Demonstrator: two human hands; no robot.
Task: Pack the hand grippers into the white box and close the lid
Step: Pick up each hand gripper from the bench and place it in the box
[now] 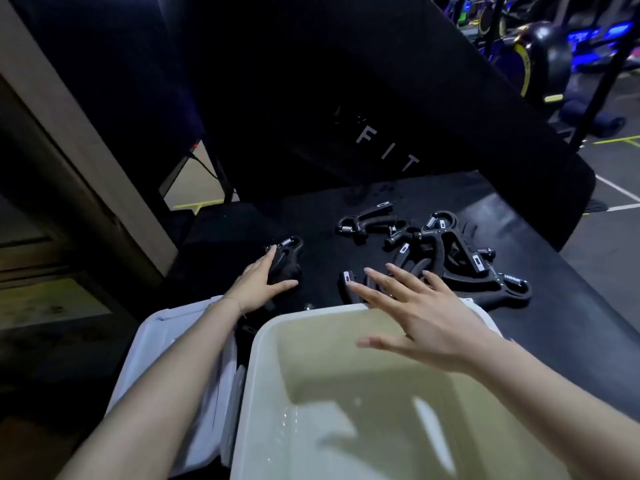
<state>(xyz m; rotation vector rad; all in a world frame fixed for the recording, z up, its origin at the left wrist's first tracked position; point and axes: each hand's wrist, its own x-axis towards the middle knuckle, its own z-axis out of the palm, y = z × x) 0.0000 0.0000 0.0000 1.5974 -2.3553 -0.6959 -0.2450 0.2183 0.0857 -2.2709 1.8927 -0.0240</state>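
An open white box [254, 372] stands at the near edge of the black table, with nothing visible inside. Its white lid [162, 344] lies flat to its left, partly under my left forearm. My left hand [258, 282] lies over a lone black hand gripper [289, 252], with fingers above it and thumb below. My right hand [419, 317] hovers with spread fingers over the box's far rim, reaching toward a pile of several black hand grippers [446, 252] with steel springs.
The black table [571, 306] ends at right, with floor beyond. A dark panel lettered "FIT" [384, 150] rises behind the table. A beige wall edge [69, 133] stands at left. Gym equipment [540, 46] fills the far right background.
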